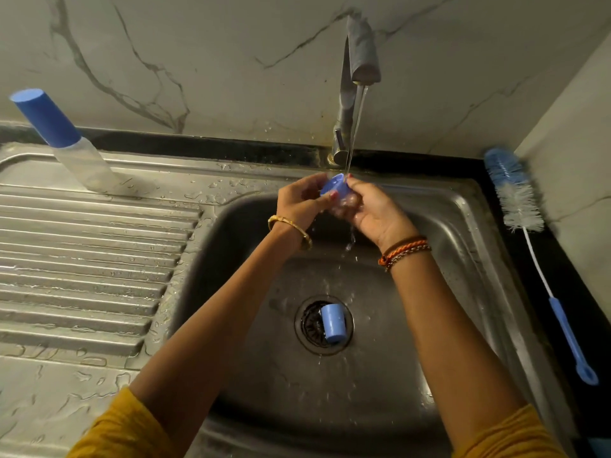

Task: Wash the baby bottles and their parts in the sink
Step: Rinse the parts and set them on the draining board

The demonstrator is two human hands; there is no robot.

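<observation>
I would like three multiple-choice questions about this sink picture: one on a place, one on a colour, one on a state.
1. Where does the loose blue cap lie?
A. on the drain
B. on the draining board
C. beside the brush

2. What colour is the bottle brush handle?
A. red
B. blue
C. green

3. What state is the tap in?
A. off
B. running
C. covered by a cloth

Answers: 1 A, it lies over the drain strainer in the sink; 2 B, the handle by the wall is blue; 3 B, a stream falls onto the blue part that the left hand and right hand hold.
</observation>
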